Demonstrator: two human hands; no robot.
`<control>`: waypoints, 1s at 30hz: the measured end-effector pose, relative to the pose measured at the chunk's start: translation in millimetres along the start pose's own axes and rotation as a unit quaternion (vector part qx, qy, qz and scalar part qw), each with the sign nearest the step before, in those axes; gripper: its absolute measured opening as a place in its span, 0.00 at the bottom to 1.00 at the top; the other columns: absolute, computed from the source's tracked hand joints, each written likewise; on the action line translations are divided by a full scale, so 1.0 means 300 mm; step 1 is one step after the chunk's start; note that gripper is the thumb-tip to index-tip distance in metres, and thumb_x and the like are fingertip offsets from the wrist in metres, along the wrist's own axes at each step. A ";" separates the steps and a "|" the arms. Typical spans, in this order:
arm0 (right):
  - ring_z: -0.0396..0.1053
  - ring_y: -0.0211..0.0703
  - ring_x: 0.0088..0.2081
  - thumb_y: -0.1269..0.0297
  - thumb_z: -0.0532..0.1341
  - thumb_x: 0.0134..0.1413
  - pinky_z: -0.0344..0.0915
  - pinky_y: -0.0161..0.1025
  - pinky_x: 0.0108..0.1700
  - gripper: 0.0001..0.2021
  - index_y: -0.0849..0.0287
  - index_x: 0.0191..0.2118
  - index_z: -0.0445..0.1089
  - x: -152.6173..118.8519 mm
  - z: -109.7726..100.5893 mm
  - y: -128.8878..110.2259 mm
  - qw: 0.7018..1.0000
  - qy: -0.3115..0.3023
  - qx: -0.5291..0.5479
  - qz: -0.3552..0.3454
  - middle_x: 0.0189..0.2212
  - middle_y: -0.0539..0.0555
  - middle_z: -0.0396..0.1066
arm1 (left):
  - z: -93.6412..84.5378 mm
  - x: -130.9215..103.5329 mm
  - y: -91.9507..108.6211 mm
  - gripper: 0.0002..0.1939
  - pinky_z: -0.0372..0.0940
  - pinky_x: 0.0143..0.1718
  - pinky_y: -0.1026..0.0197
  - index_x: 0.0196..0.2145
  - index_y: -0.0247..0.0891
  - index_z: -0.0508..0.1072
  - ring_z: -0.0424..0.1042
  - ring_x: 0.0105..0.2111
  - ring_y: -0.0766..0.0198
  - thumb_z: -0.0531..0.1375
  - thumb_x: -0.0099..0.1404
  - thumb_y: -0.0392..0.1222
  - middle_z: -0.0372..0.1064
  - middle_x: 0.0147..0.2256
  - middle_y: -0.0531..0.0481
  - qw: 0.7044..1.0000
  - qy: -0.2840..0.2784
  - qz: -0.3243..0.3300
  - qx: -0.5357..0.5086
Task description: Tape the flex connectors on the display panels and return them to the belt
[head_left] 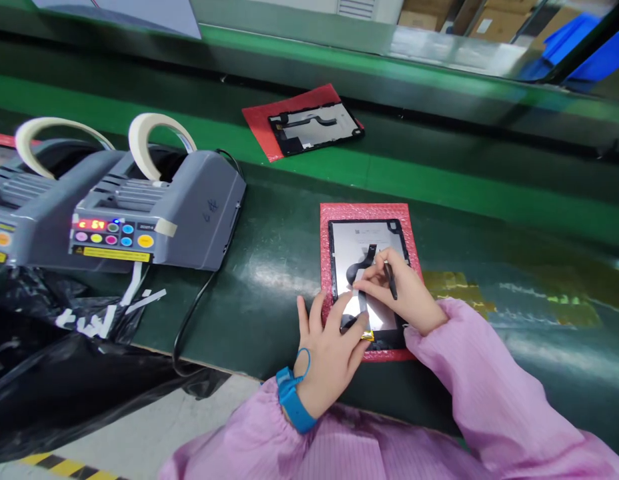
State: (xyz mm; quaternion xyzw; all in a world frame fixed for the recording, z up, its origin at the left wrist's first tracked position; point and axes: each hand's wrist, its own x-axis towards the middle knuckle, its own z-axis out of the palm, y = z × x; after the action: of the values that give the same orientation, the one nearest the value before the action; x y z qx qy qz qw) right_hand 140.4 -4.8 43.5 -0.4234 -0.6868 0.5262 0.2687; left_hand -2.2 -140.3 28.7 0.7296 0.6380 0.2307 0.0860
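The grip of the right hand [407, 290] is narrow: a slim black pen-like tool [391, 281] is held among the fingers, while thumb and forefinger come together above a pale narrow strip [362, 300]. Whether these two fingertips also pinch the strip, I cannot tell. The left hand [329, 357], with a blue band [296, 405] at its wrist, has a wide grip, its fingers spread and some resting upon the flat rectangular panel with black frame and silvery back [382, 313]. This panel lies under both hands, on a red bubble-plastic sheet [327, 213], upon the dark green counter [274, 287]. Farther behind, a second black-framed panel [342, 123] lies partly over another red sheet [262, 127].

To the left stand two grey tape machines, the nearer one [202, 213] carrying a cream ring-shaped tape roll [142, 157] in its top. Below it, white tape scraps [108, 322] lie at a crumpled black plastic bag [89, 383]; whether they are inside or only on it is unclear.
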 end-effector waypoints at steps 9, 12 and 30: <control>0.65 0.39 0.26 0.57 0.67 0.57 0.60 0.41 0.33 0.19 0.51 0.36 0.51 0.004 0.019 0.010 0.999 0.018 -0.032 0.014 0.32 0.48 0.76 | -0.002 0.005 -0.003 0.15 0.47 0.61 0.16 0.53 0.48 0.76 0.55 0.63 0.34 0.57 0.72 0.47 0.68 0.61 0.49 1.000 -0.006 0.013 -0.011; 0.65 0.39 0.25 0.58 0.67 0.56 0.60 0.41 0.32 0.19 0.51 0.35 0.51 0.006 0.030 0.008 0.998 0.040 -0.043 0.023 0.33 0.48 0.76 | 0.001 0.007 -0.005 0.16 0.46 0.61 0.15 0.54 0.47 0.75 0.55 0.64 0.34 0.56 0.73 0.47 0.68 0.61 0.51 1.000 -0.015 0.022 -0.016; 0.69 0.45 0.31 0.47 0.68 0.52 0.65 0.44 0.35 0.23 0.51 0.39 0.53 0.091 -0.051 -0.008 0.956 0.230 -0.180 -0.010 0.32 0.48 0.68 | -0.008 -0.003 -0.016 0.18 0.44 0.64 0.21 0.58 0.50 0.73 0.53 0.67 0.35 0.57 0.72 0.50 0.64 0.64 0.50 0.999 -0.049 0.020 0.004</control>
State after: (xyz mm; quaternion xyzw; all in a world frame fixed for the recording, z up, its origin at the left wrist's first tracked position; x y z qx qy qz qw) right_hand 138.6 26.1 48.4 -0.5679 -0.6939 0.2792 0.3436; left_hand -7.6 -140.9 28.7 0.7531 0.6189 0.1939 0.1101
